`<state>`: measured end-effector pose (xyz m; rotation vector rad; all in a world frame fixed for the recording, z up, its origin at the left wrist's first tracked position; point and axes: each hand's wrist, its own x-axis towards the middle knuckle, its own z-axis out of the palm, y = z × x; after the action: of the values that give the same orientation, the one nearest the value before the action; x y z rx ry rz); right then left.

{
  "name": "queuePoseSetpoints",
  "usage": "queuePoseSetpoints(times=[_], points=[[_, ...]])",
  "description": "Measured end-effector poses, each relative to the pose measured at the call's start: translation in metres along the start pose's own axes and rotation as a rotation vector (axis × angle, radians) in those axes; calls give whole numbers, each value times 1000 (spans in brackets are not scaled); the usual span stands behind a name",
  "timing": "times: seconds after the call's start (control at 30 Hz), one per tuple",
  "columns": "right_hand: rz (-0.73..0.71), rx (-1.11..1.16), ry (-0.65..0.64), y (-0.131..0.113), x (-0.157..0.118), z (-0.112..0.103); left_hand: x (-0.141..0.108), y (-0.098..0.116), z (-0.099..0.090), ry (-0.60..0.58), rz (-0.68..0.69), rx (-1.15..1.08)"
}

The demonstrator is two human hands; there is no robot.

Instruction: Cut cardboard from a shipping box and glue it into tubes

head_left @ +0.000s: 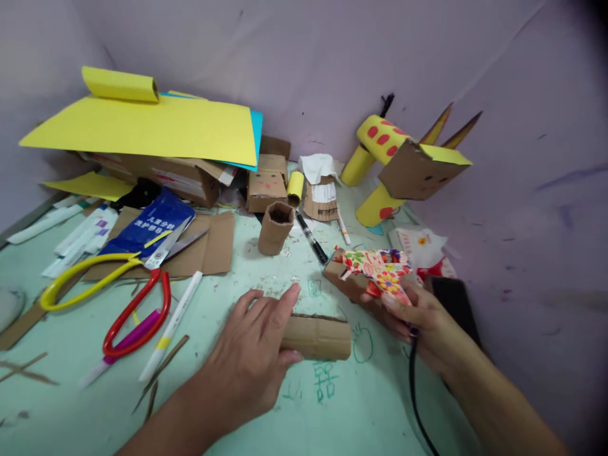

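My left hand (pixel 256 345) is at the left end of a rolled cardboard tube (pixel 320 339) lying on the table, with the thumb in front of it and the fingers behind. The hand hides that end of the tube. A seam runs along the tube's top edge. In my right hand (pixel 422 313) is a flower-patterned glue gun (pixel 380 269), its nozzle pointing left and a black cord hanging from its handle. Just under the gun lies a cardboard piece (pixel 346 278). A second cardboard tube (pixel 276 229) stands upright beyond my left hand.
Large red-and-yellow-handled scissors (pixel 161 253) and markers (pixel 171 326) lie at left. Yellow sheets (pixel 142 130) top a cardboard box. A spotted yellow cardboard giraffe (pixel 403 161) stands at the back right, near the wall. A black marker (pixel 311 237) lies mid-table, and a black object (pixel 456 307) sits behind my right wrist.
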<state>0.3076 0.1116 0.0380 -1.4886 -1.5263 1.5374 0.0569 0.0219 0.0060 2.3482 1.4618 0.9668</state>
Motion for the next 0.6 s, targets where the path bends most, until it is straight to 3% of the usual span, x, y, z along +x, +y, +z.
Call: queuePoseSetpoints(times=[0.2,0.43,0.6], points=[[-50,37,45,3,-19,1,3,0,2,-11,57,25],[-28,87,114,10,-30,-1,-2,-1,11,13,106,257],[-31,62,45,13,-36,5,-3,-1,9,-58,138,264]])
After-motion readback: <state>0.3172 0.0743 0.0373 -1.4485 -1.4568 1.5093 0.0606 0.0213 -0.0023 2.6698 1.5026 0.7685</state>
